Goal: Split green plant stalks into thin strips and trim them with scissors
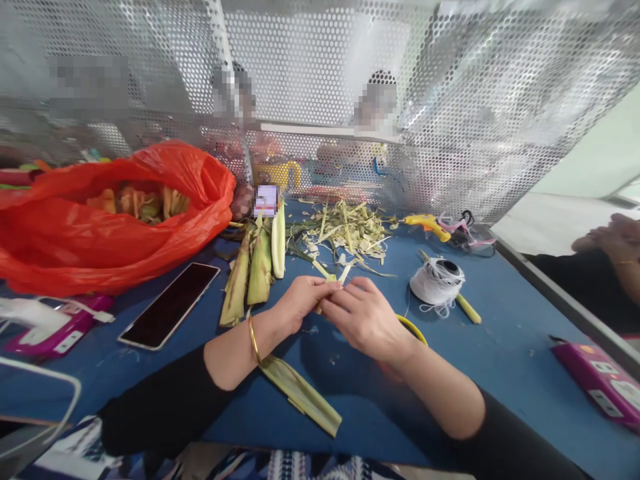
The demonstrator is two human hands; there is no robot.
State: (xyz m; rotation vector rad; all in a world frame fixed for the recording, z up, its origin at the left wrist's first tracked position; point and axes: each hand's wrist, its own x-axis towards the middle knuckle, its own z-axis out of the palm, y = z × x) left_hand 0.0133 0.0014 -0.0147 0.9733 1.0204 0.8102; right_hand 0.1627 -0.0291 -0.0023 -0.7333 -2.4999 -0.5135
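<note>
One view, head. Seeing left hand point(299, 300) and right hand point(363, 317) fingertip to fingertip above the table point(510, 347), each grip pinched tight on the same bit of plant strip, fingers of the right partly fanned. Two strip ends point(346, 270) poking up from the pinch: left one yellow-green, right one whitish, both narrow. Can't tell if from one folded piece or two. Located between the hands, just nearer than the scrap pile point(353, 233).

Counting on the table: three long husk pieces point(259, 267) side by side, one loose flat husk point(305, 397) near left wrist, one white thread spool point(435, 285), one phone point(170, 307), one yellow glue gun point(430, 227), two purple power strips point(597, 380), one open red bag point(115, 253).
</note>
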